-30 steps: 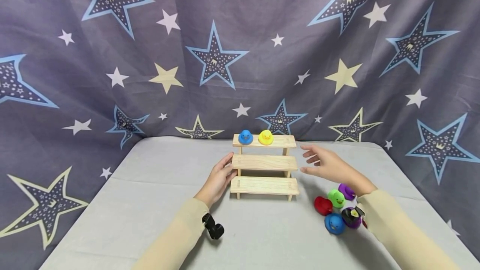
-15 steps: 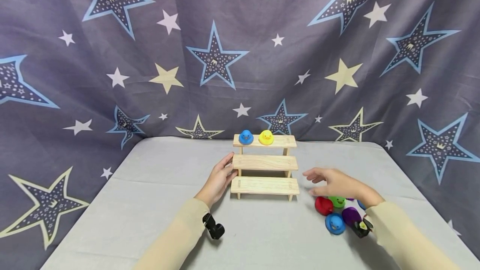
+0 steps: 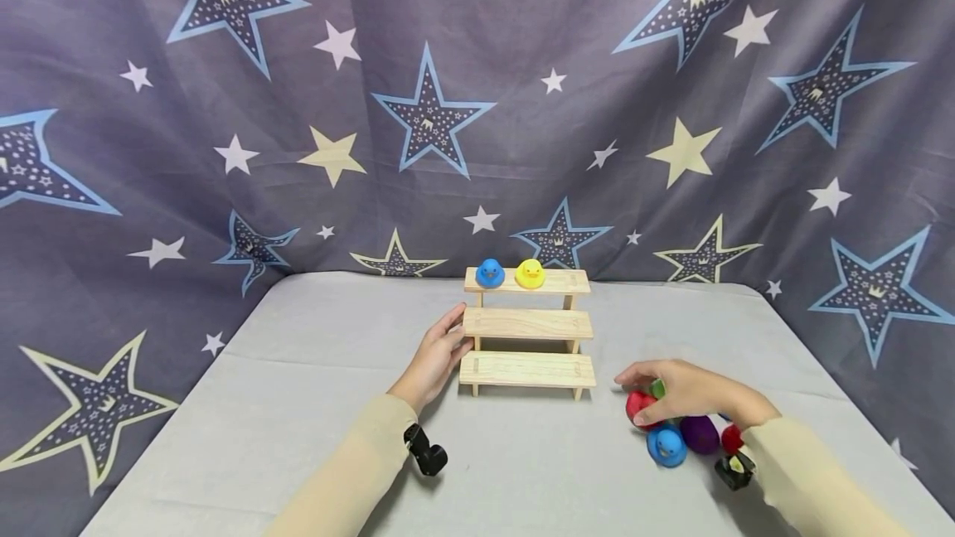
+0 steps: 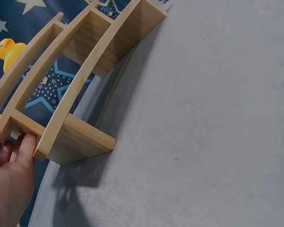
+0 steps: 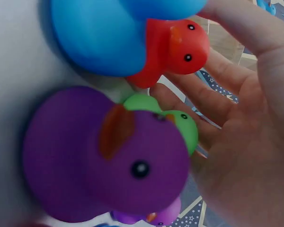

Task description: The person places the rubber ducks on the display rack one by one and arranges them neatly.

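My left hand (image 3: 434, 361) holds the left end of a three-tier wooden display stand (image 3: 527, 323); in the left wrist view its fingers (image 4: 26, 146) curl at the stand's side. A blue rubber duck (image 3: 489, 273) and a yellow rubber duck (image 3: 530, 273) sit on the top tier. My right hand (image 3: 690, 392) reaches over a cluster of ducks, thumb and fingers spread around a red duck (image 3: 638, 406). In the right wrist view, a green duck (image 5: 184, 127) shows beside the fingers, and the red duck's head (image 5: 189, 47) lies between thumb and fingers; firm contact cannot be made out.
Near the right hand are another blue duck (image 3: 666, 446), a purple duck (image 3: 700, 434) and another red one (image 3: 732, 439). A grey cloth covers the table (image 3: 336, 330). A star-patterned curtain (image 3: 477, 106) hangs behind it.
My right hand has moved from beside the stand's upper tiers down and toward me to the duck cluster. The left hand and the stand have stayed in place.
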### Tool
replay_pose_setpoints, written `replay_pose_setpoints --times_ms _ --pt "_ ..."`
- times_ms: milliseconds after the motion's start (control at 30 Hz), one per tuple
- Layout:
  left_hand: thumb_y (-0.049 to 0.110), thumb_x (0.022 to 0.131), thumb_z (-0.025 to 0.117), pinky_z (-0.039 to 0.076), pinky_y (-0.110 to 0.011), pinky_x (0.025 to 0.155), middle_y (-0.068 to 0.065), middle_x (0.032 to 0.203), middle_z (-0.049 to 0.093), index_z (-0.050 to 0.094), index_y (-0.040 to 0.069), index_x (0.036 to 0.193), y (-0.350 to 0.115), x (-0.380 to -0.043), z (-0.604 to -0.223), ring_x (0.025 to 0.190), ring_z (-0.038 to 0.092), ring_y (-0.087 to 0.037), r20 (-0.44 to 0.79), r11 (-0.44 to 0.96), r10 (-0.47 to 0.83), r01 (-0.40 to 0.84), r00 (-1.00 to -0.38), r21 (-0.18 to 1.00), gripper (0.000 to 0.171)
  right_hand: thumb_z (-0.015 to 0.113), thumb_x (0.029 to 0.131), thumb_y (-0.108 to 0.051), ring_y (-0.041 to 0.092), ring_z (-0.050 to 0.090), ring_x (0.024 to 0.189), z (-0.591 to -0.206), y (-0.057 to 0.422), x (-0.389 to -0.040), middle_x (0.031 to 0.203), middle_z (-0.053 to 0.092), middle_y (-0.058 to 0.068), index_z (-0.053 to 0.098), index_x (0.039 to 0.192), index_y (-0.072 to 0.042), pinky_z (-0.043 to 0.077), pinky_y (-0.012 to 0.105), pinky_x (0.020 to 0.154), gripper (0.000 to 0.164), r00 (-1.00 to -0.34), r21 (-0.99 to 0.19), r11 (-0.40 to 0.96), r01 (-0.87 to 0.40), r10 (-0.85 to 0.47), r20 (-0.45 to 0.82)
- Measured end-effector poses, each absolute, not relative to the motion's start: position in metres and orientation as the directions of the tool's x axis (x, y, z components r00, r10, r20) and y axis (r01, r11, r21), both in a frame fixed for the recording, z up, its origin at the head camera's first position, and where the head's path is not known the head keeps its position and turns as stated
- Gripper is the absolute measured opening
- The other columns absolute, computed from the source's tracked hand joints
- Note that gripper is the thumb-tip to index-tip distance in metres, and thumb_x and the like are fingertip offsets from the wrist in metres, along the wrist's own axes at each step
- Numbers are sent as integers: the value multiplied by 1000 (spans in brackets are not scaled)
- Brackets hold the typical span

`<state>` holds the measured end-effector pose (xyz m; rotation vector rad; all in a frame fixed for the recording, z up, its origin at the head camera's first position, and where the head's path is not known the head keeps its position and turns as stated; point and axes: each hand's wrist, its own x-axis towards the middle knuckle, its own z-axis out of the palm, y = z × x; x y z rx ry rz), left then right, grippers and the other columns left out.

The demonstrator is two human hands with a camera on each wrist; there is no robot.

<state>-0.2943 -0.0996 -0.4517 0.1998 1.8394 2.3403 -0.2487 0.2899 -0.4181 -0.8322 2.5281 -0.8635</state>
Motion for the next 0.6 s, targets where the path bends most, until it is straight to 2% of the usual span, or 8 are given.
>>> replay_pose_setpoints --times_ms 100,267,600 --pt "3 107 33 33 -41 119 -20 161 20 20 0 158 -100 -294 -452 146 28 -35 11 -233 206 -38 -978 972 53 85 80 -30 20 62 104 -420 291 -247 117 68 4 65 126 -5 54 41 93 56 -765 -631 646 -429 -631 -127" --pt "2 107 33 33 -41 120 -20 161 20 20 1 159 -100 -294 -453 146 28 -36 11 -234 205 -38 -979 972 54 87 77 -28 13 59 97 -423 291 -247 113 66 0 66 123 -7 55 29 83 54 -756 -616 640 -460 -646 -106" --pt "2 107 33 31 -42 120 -20 161 20 20 0 158 -100 -295 -453 146 27 -36 14 -236 207 -36 -978 971 53 87 76 -22 8 55 86 -427 291 -247 98 61 -3 68 111 -9 51 22 72 42 -755 -618 626 -476 -651 -78"
